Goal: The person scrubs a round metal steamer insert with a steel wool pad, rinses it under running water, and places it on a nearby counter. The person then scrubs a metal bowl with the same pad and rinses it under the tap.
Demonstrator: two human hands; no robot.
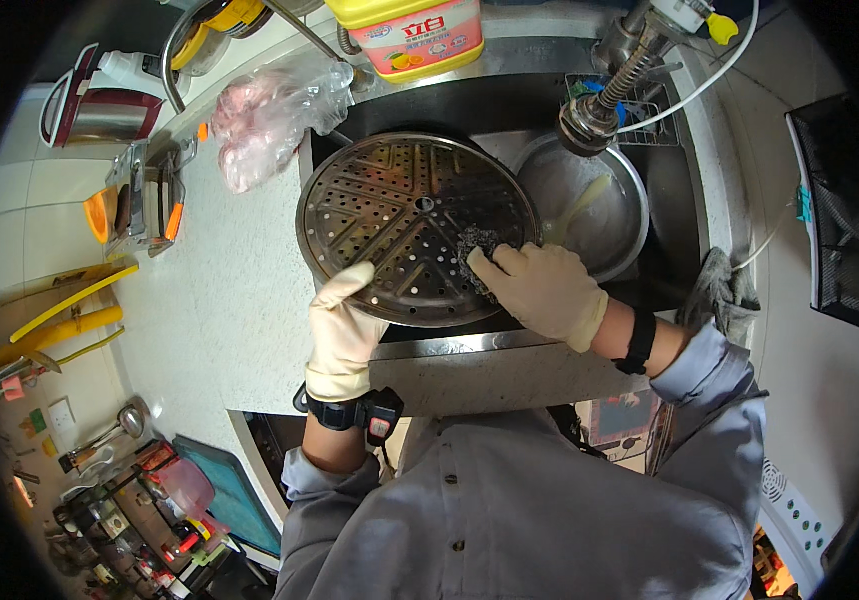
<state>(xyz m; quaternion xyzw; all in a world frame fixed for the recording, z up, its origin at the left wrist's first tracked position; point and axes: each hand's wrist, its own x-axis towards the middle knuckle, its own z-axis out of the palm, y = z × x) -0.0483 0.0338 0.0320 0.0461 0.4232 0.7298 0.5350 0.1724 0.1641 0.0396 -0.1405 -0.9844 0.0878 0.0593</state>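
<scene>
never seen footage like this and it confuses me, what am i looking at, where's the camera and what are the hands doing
There is no machine here. A person wears a wide fisheye camera on the head, looking down, so straight edges bend and the person's own grey-sleeved arms enter from below.

Both hands wear pale rubber gloves. The left hand steadies the near rim of a round perforated metal steamer tray lying tilted over a dark sink. The right hand presses a dark scouring pad against the tray.

Behind the tray a metal bowl sits in the sink under the faucet. On the speckled counter lie a crumpled plastic bag and a yellow-capped detergent bottle.
</scene>
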